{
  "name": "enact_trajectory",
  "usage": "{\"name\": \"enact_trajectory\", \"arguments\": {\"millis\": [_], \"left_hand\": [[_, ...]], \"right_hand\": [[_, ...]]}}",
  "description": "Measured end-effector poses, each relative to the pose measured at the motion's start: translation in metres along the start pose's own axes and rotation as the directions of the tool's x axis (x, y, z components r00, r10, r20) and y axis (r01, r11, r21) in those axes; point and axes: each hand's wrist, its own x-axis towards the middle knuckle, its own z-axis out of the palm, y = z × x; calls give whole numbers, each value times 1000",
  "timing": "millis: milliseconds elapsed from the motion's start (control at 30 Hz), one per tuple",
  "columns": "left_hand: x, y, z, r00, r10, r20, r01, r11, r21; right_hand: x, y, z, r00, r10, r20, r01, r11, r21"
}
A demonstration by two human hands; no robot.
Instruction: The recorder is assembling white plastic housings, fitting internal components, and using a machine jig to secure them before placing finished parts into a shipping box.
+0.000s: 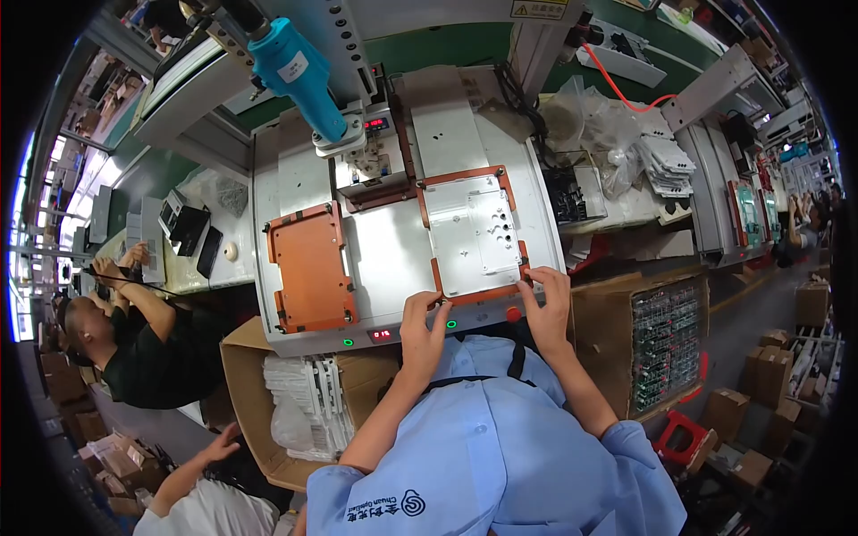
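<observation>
A white rectangular panel (461,246) with small holes along its right side lies in an orange fixture (488,295) on the machine's bed. At the fixture's near left corner, my left hand (422,329) has its thumb and fingers bent together at the frame. My right hand (548,313) pinches near the opposite near corner, beside the panel's right edge. What exactly sits between the fingertips is too small to make out on either side. A second orange fixture (313,268) without a panel lies to the left. Behind, a teal electric screwdriver (299,76) hangs over a small metal block (368,165).
Lit green buttons (349,342) and a red knob (513,314) line the machine's front. Open cartons stand below: one with white parts (308,406), another with circuit boards (666,344). Bagged white parts (661,161) lie right. Co-workers (134,330) sit at the left.
</observation>
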Motion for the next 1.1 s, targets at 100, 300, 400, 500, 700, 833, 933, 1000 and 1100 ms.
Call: {"name": "enact_trajectory", "arguments": {"millis": [100,300,400,500,700,833,933,1000,1100], "left_hand": [[5,0,1,998,62,-17,-61,997,46],[-5,0,0,990,85,-113,-78,995,65],[-9,-3,2,970,-239,-47,234,969,-83],[-7,-8,0,923,-384,30,382,903,-196],[-5,3,3,971,-234,-59,228,969,-92],[0,4,12,994,13,-107,-3,995,97],[-1,19,13,988,-72,-133,87,990,111],[-3,20,11,964,-226,-140,236,970,58],[-9,5,10,994,0,-109,26,970,242]], "right_hand": [[3,-1,10,998,-49,-43,49,999,9],[6,10,9,977,-214,0,214,975,58],[-5,17,7,976,-217,2,217,976,25],[-10,15,6,978,-210,16,208,975,76],[-8,15,9,972,-234,15,232,968,95],[-2,17,12,967,-256,-9,256,963,89],[-2,17,11,968,-251,-10,251,963,94],[-5,19,12,974,-228,0,227,968,109],[-8,17,10,976,-217,-4,216,970,113]]}}
